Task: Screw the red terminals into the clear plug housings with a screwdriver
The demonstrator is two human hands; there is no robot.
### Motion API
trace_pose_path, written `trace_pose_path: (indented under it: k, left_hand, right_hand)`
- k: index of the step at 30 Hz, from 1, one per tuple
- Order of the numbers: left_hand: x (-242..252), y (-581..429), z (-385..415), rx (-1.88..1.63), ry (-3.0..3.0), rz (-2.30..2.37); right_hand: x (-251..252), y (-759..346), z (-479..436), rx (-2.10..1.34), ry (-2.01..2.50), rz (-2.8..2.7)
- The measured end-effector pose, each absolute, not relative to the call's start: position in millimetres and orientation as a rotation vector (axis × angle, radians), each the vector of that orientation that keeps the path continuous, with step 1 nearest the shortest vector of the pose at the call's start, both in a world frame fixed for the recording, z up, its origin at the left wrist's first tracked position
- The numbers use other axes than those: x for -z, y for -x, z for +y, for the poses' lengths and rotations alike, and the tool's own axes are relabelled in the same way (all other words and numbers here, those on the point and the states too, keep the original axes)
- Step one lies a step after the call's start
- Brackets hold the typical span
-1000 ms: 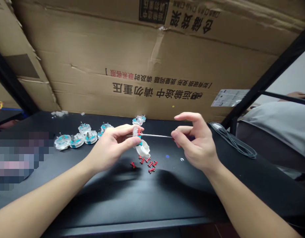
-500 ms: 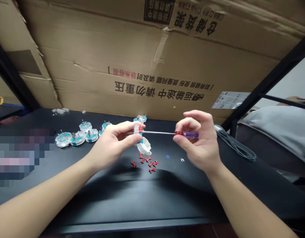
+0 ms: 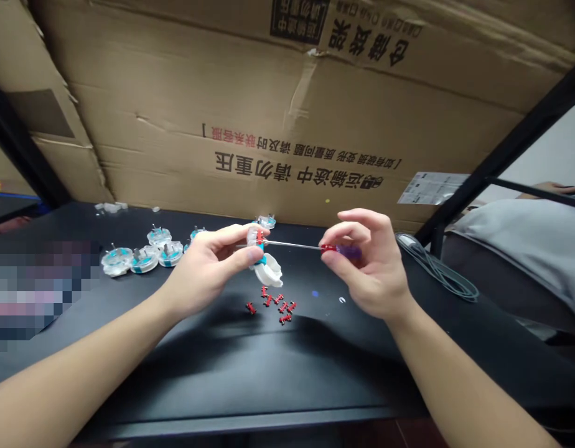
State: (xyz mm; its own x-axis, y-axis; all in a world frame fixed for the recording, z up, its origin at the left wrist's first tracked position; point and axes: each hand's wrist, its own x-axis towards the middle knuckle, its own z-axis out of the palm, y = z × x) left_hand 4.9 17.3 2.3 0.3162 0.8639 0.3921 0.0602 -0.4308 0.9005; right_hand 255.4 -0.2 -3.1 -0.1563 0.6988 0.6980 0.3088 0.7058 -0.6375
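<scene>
My left hand (image 3: 208, 267) is closed around a small white and teal plastic part (image 3: 265, 267), held above the black table (image 3: 269, 373). My right hand (image 3: 366, 264) pinches the purple handle of a thin screwdriver (image 3: 315, 247). Its metal shaft runs left, and its tip rests on a red piece at the top of the part. Several small red pieces (image 3: 275, 305) lie on the table just below the part.
Several round white and teal parts (image 3: 138, 255) lie in a group at the left, and one more (image 3: 267, 220) sits at the back. A large cardboard box (image 3: 287, 112) stands behind. A grey cable (image 3: 437, 270) lies at the right, with a black frame post beside it.
Both hands have stayed nearly in place. My right fingers have shifted on the screwdriver handle, and the part in my left hand has tilted a little.
</scene>
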Motion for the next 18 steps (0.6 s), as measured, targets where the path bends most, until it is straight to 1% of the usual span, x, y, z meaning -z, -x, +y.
trace_pose_path:
  k: [5,9,12,18]
  left_hand:
    - [-3.8,-5.2,17.1,-1.209,-1.784,0.852]
    - [-3.1,-6.0,16.5,-1.191,-1.816,0.843]
    - [-2.8,-6.4,15.8,-1.184,-1.806,0.824]
    - [-3.5,-5.8,14.3,-1.169,-1.801,0.795]
  right_hand:
    - [1.5,-255.1,-1.0,-0.399,0.893,-1.856]
    - [-2.1,-254.6,0.6,-0.178,0.874,-1.956]
    - [-2.6,-253.8,1.8,-0.052,0.874,-1.872]
    - [0.0,-252.4,0.8,-0.084,0.877,-1.839]
